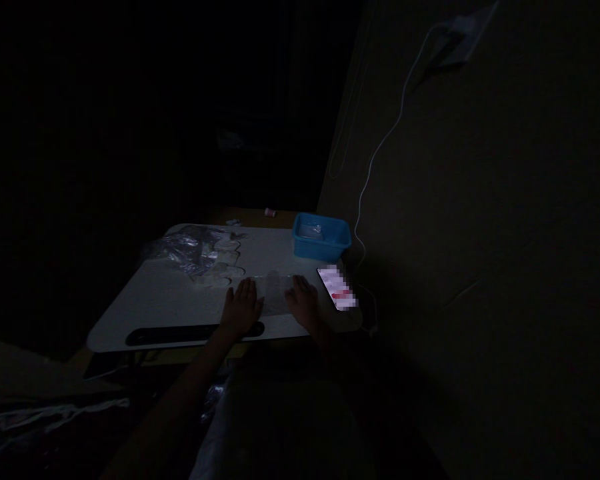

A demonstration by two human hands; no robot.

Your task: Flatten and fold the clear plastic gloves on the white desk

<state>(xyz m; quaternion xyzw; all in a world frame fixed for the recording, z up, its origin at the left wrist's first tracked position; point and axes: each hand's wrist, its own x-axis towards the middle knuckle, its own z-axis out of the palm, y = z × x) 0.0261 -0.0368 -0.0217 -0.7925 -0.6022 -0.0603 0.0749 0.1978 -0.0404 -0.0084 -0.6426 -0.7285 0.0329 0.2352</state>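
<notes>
A clear plastic bag lies flat on the white tabletop between my two hands, with a rounded pale shape at its far edge that I cannot make out. My left hand rests open on the bag's left side, fingers stretched forward. On the other side, my right hand presses on the right edge, its fingers extended and slightly bent. The light is very dim, so fine finger detail is lost.
A blue plastic basket holding clear packets stands at the back right. Near it lies a lit phone. Crumpled clear plastic and several pale items cover the left back. A white cable runs down the wall. A dark slot lines the table's front.
</notes>
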